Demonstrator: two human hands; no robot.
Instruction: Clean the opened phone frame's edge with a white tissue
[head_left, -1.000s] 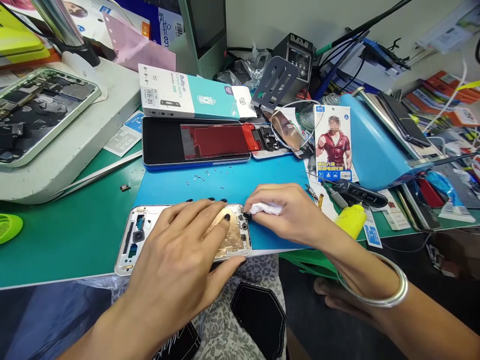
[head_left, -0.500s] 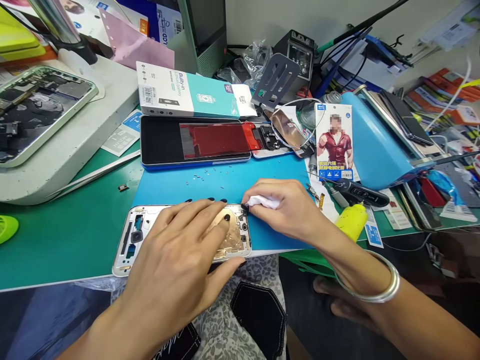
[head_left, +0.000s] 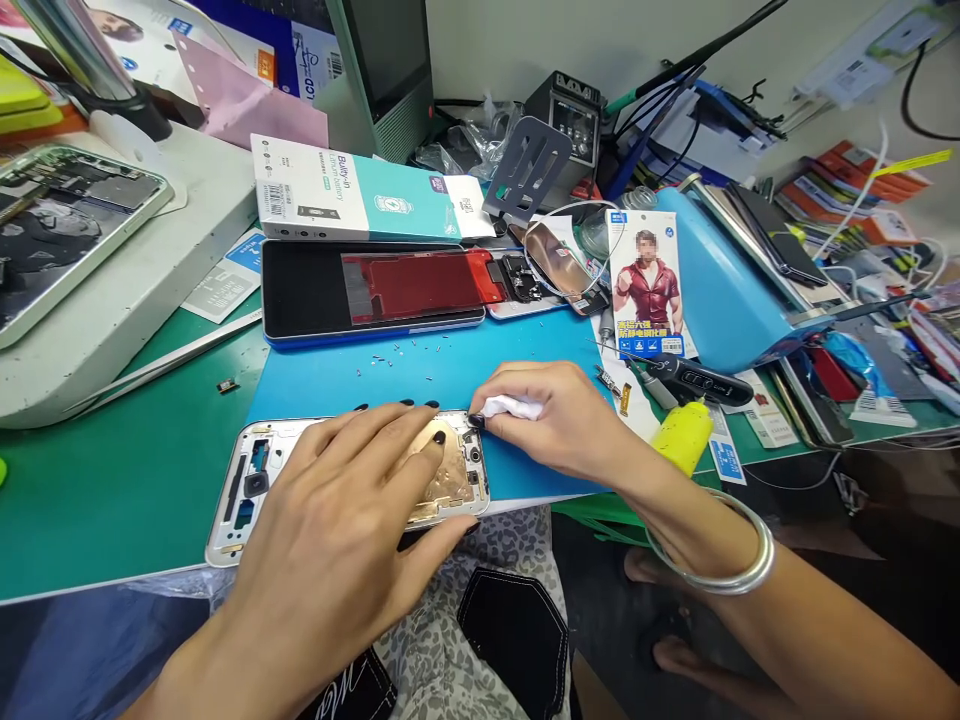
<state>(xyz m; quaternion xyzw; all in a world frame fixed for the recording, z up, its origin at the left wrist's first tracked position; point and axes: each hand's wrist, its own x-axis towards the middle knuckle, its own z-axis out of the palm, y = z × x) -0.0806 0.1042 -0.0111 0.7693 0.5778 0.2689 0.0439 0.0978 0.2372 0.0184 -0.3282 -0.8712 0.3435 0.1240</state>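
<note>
A bare phone frame (head_left: 450,475), silver-white with a copper-coloured plate, lies at the near edge of the blue mat (head_left: 540,350). My left hand (head_left: 341,495) spans it from above, fingertips along the far edge and thumb by the near edge, gripping it and covering its middle. My right hand (head_left: 551,415) pinches a crumpled white wipe (head_left: 511,406) at the frame's far right corner. The pinching fingertips touch or nearly touch that corner; the exact contact is hidden. Several tiny screws (head_left: 397,348) lie scattered on the mat beyond the frame.
Behind the mat lie a phone with red film (head_left: 420,285) and a battery box (head_left: 367,190). Tweezers (head_left: 180,355) rest at left beside a raised white platform (head_left: 202,190) bearing an opened phone (head_left: 60,220). At right are a black electric screwdriver (head_left: 705,382) and a yellow bottle (head_left: 684,437).
The whole view has shifted slightly, so most things sit further left. Both hands keep their places on the frame, with the wipe still pinched at the same corner.
</note>
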